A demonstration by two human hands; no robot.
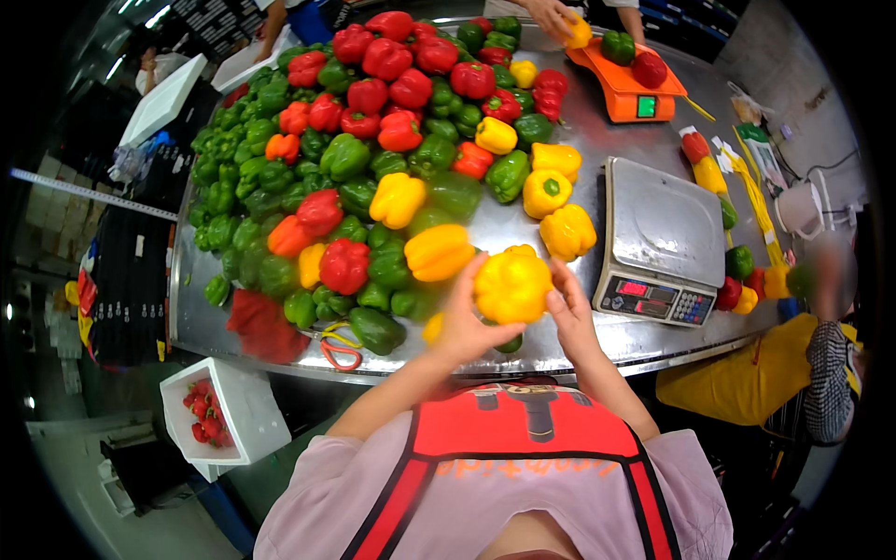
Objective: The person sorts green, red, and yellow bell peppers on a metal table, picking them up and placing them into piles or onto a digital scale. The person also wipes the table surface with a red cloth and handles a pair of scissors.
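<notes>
Between my left hand [467,315] and my right hand [572,308] I hold a yellow bell pepper [513,285] above the near edge of the metal table. Its lobed underside faces the camera. A large heap of green bell peppers [346,157] and red bell peppers [387,59] covers the table's left and middle. Beyond my hands lie a few loose yellow bell peppers [568,232]. Right of them stands a digital scale with a bare steel pan [665,217] and lit displays. Part of a green pepper [511,344] shows below the held one.
Scissors with red handles [341,355] and a red cloth [264,327] lie at the near edge. An orange scale [619,87] bears peppers; a co-worker's hand [551,17] holds a yellow one there. Another person's arm [829,294] is at right. A foam box [255,413] stands lower left.
</notes>
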